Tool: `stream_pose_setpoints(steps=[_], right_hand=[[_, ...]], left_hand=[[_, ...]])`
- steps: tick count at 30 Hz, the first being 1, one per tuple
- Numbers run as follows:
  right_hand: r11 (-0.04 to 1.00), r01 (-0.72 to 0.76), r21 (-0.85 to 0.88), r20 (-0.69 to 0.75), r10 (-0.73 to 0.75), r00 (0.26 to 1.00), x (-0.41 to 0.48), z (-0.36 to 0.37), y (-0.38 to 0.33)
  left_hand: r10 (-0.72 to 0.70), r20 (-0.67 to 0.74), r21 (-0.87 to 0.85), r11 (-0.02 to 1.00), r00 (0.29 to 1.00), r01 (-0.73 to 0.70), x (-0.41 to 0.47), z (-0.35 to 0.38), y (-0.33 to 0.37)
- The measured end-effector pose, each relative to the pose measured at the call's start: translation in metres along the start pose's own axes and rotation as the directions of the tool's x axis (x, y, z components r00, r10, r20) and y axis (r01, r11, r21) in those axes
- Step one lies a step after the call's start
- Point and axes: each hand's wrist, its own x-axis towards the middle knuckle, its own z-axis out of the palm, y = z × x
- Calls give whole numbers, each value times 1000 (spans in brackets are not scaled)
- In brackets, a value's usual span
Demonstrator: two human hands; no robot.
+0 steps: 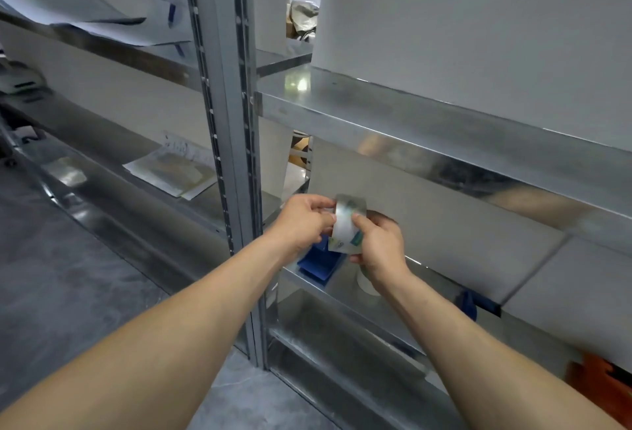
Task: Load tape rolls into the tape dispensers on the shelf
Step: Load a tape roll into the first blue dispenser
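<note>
One tape roll (346, 224), pinched between left hand (302, 224), right hand (381, 248)

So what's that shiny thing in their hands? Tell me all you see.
It looks like a clear tape roll, glossy, seen edge-on, with a green-and-white label near its bottom. It is held upright above a blue object. The left hand pinches its left edge; the right hand grips its right side.

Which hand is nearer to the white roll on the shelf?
Right. The right hand is just above the white roll; the left hand is farther left, above the blue dispenser.
</note>
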Motion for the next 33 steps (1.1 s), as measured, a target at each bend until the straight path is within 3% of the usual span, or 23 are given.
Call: stream_pose_setpoints(steps=[4,9,16,21,33], right_hand=[[1000,-17,22,-136,20,990,12,12,4],[997,-70,15,-349,71,934,16,23,11],[988,-152,22,-505,142,851,15,45,37],[982,-189,-4,-521,160,839,22,57,53],[964,-252,-89,-455,186,871,52,77,71]], left_hand=[[12,75,19,1000,997,-14,31,-10,-9],[11,52,91,996,999,-16,70,-33,-25],[-79,174,222,974,982,39,101,-44,-55],[-129,251,283,957,959,55,112,-38,-67],[-231,259,293,944,938,151,134,-39,-79]])
